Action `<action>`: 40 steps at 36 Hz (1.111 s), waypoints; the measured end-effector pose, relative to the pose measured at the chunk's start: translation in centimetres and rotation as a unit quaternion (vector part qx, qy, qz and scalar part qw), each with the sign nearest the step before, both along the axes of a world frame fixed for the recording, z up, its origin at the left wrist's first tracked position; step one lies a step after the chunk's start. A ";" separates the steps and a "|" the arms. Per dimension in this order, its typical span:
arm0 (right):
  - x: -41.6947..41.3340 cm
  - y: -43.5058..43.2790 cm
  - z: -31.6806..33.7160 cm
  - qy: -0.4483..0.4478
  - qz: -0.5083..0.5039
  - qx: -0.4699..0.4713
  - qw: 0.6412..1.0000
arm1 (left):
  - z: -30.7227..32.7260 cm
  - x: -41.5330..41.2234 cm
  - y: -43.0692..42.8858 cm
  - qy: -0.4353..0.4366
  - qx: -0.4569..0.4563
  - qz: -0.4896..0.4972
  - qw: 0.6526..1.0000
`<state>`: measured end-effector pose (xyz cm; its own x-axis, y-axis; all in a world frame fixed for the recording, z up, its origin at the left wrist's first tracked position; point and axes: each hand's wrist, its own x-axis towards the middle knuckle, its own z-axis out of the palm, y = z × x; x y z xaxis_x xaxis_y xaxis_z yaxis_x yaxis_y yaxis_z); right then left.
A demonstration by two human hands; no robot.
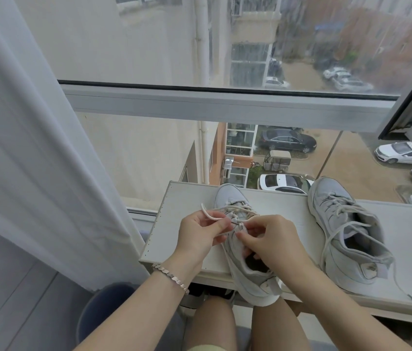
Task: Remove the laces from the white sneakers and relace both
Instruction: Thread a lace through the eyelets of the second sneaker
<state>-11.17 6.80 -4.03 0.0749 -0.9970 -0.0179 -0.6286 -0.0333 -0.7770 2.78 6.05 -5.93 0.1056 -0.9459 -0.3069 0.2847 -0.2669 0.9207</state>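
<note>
Two white sneakers stand on a white shelf board (174, 224) by the window. The left sneaker (253, 277) points away from me, its heel hanging over the board's front edge. My left hand (200, 235) pinches a loop of its cream lace (208, 215) at the upper eyelets. Over the tongue, my right hand (273, 241) pinches the lace near the same eyelets, its lower fingers resting in the shoe opening. The right sneaker (346, 236) stands apart to the right, laced loosely, one lace end (402, 287) trailing over the board.
A white curtain (35, 160) hangs at the left. The window frame (225, 103) and glass rise right behind the board. Below it show my bare legs (212, 325) and a dark round stool (103, 307).
</note>
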 end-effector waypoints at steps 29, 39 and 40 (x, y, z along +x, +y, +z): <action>-0.8 1.3 -0.4 -0.137 0.011 0.052 0.989 | -1.9 0.0 -0.5 -0.221 -0.131 -0.042 0.966; -0.9 1.1 -0.2 -0.126 0.016 0.059 0.990 | -2.2 0.6 -0.6 -0.081 -0.117 -0.093 0.985; -0.9 1.1 -0.2 -0.125 0.016 0.063 0.990 | -2.2 0.7 -0.6 -0.071 -0.117 -0.100 0.986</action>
